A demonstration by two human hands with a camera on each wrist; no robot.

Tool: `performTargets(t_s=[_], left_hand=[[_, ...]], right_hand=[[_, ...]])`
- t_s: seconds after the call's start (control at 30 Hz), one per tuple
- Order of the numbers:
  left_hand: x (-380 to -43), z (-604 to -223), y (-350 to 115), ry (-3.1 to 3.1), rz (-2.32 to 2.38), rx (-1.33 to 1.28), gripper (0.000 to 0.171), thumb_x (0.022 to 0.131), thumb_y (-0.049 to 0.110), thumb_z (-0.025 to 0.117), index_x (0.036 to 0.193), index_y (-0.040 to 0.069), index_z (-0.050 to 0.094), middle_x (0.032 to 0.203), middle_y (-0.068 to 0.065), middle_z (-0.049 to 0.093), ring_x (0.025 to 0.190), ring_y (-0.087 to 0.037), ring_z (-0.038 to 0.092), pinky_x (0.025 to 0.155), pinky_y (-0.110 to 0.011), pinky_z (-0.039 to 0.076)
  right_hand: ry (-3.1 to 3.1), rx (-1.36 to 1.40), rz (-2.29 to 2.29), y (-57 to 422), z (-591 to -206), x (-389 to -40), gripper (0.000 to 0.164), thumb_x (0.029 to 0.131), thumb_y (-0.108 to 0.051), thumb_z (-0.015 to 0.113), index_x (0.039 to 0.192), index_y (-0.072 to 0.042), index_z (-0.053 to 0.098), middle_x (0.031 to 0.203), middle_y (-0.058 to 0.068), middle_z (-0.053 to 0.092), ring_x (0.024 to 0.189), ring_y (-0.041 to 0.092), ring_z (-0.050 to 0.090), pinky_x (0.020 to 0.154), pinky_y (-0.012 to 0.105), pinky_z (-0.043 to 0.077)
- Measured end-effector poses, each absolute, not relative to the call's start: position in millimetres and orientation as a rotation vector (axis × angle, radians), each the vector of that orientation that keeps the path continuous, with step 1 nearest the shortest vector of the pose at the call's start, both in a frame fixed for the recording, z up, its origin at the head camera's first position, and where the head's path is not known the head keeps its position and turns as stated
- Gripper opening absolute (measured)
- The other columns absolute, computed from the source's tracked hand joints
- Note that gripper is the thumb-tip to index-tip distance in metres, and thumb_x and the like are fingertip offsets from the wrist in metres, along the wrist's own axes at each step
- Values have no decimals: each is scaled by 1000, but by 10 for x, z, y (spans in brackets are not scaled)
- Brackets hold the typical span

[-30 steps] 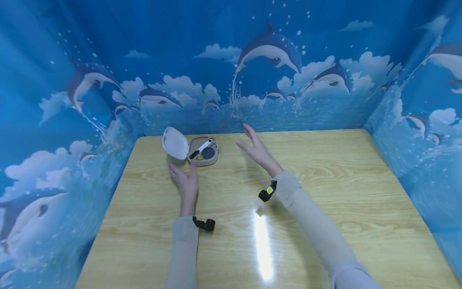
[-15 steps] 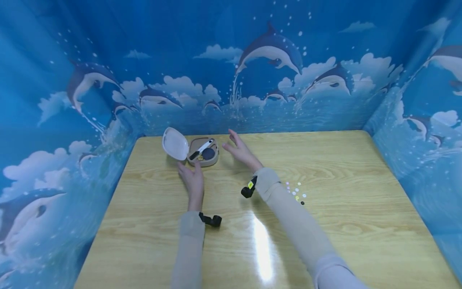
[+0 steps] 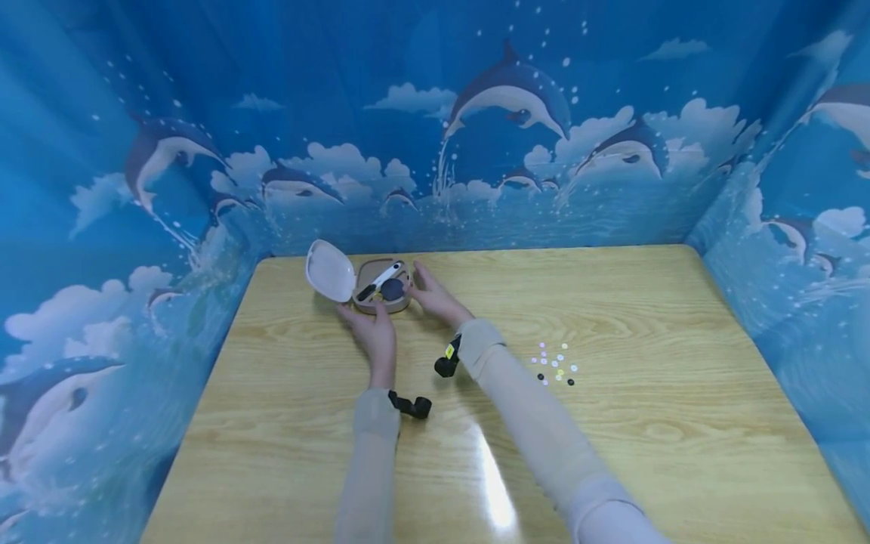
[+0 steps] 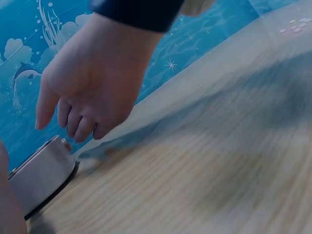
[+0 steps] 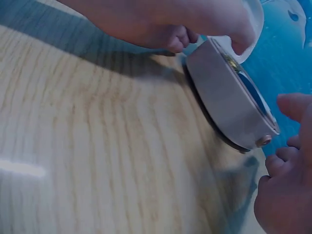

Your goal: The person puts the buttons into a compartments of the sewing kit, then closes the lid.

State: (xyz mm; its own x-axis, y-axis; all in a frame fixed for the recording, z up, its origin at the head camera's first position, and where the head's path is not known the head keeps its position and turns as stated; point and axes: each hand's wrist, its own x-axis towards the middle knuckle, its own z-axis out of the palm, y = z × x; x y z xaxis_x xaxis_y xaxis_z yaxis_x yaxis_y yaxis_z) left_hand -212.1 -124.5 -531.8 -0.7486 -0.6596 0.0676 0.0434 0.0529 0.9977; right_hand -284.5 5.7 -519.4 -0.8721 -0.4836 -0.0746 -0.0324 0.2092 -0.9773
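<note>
A small beige case stands at the back left of the table, its white-lined lid swung out to the left. Inside lie a white-and-black tool, a dark blue round piece and a small gold-coloured item. My left hand is at the front left corner, thumb over the front rim and fingers low below the lid. On the right side, my right hand has its thumb near the rim and its loosely bent fingers beside the clasp. A narrow gap shows between those fingers and the case.
Several small buttons, white, pink, yellow and black, lie scattered on the wooden table right of my right forearm. A blue dolphin-print curtain rises close behind the case and along both sides. Each wrist wears a black camera.
My right hand has moved left to the right side of the case. My left hand has shifted right along its front. The buttons, earlier hidden behind the right arm, now show.
</note>
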Motion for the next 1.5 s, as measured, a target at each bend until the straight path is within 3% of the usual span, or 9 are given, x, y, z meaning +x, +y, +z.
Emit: performTargets(t_s=[0.4, 0.57, 0.87, 1.17, 1.5], left_hand=[[-2224, -5345, -1187, -1811, -1677, 569, 76, 95, 3, 55, 158, 12, 14, 161, -8, 27, 146, -16, 26, 120, -27, 22], [-2238, -5343, -1188, -1828, -1661, 574, 74, 96, 4, 56, 158, 12, 15, 160, -8, 29, 145, -16, 27, 119, -28, 24], [-2214, -5309, -1222, -1882, -1725, 604, 75, 99, 6, 55, 159, 21, 12, 162, -4, 26, 145, -15, 30, 117, -28, 30], [-2159, -5300, -1272, -1896, -1774, 550, 76, 97, -1, 53, 158, 25, 17, 160, 2, 29, 145, -13, 29, 119, -28, 27], [-2094, -5257, -1282, -1953, -1820, 571, 73, 91, -5, 53, 155, 15, 24, 156, -4, 37, 142, -16, 34, 117, -28, 30]], right_hand=[[2213, -522, -1709, -73, -5254, -2812, 61, 104, -8, 46, 157, 0, 17, 162, 18, 21, 147, 31, 26, 121, 35, 22], [2200, -481, -1709, -64, -5252, -2791, 63, 104, -12, 48, 157, -1, 15, 162, 17, 19, 147, 30, 25, 121, 34, 22], [2212, -457, -1651, -24, -5195, -2694, 69, 105, -25, 50, 159, -7, 11, 164, 15, 16, 149, 27, 21, 121, 34, 21], [2185, -403, -1682, 9, -5175, -2510, 70, 105, -29, 48, 160, -13, 8, 165, 10, 14, 149, 26, 18, 121, 38, 21], [2162, -397, -1749, 74, -5158, -2330, 68, 105, -25, 49, 160, -14, 10, 165, 10, 12, 150, 28, 16, 122, 41, 20]])
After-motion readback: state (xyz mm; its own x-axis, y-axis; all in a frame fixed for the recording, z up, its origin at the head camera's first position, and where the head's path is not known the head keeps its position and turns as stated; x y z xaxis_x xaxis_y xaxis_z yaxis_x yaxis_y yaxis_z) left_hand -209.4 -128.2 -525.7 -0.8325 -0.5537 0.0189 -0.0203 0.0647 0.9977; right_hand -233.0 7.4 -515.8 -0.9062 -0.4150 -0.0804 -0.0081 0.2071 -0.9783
